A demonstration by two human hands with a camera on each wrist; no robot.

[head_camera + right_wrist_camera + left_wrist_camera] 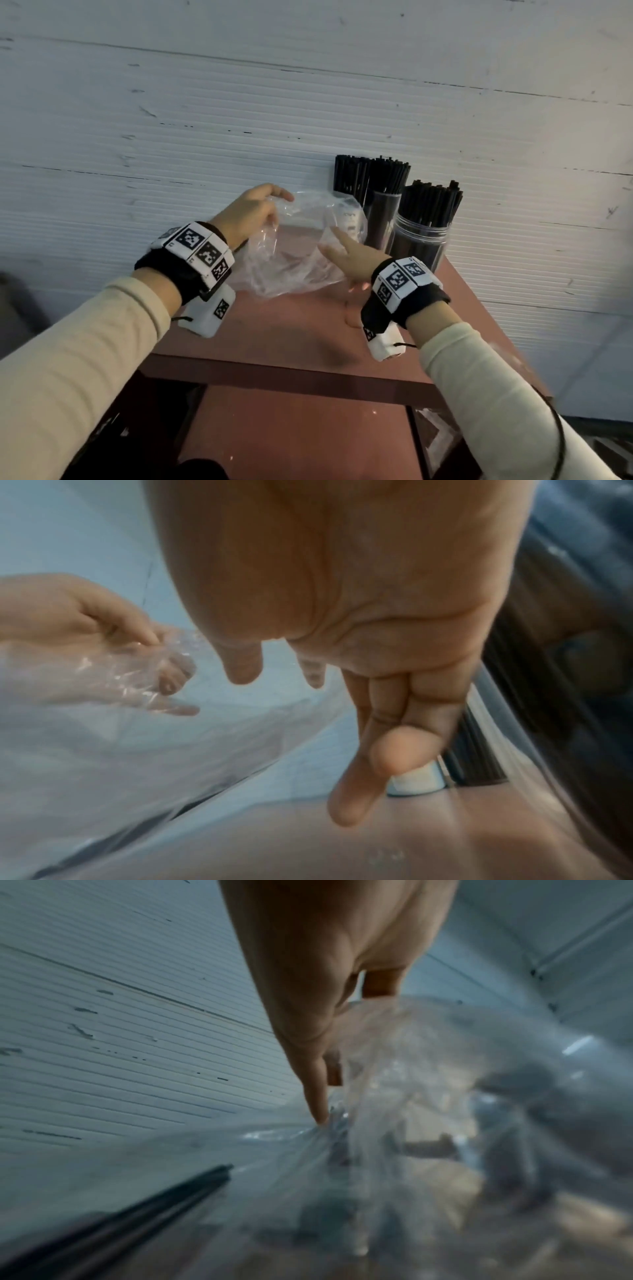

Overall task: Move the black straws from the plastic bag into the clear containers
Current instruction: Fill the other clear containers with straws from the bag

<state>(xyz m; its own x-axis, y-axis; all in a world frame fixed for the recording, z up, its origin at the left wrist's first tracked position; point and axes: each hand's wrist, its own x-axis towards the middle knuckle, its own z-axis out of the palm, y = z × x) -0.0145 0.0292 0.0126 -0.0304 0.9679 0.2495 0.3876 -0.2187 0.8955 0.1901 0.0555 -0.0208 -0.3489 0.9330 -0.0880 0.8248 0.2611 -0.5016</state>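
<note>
1. The left hand (251,209) holds the plastic bag (301,246) up by its top edge. The fingers are curled over the crumpled film with the thumb against it, pinching a gather of plastic; the left wrist view shows one finger (316,1091) pressed down into the bunched film.
2. The right hand (352,255) is slack, its fingers straight and a little spread, pointing toward the bag. From the head view the fingertips sit at the bag's right side; whether they actually touch the film I cannot tell. The right wrist view shows the palm bare, nothing in it, with the long fingers (377,750) side by side.
3. The bag is thin, clear, wrinkled and glossy. It hangs limp over the reddish-brown table (308,329), and I see no straws inside it.
4. The black straws (371,176) stand upright in two clear containers (419,241) at the table's far right corner, just beside the bag and against the wall. The containers are smooth transparent cylinders, packed tight, with the slim matte straw ends bristling above their rims.
5. The wall (171,120) behind is pale and finely ribbed, scuffed with dark marks.
6. Both forearms wear cream sleeves (85,335).
</note>
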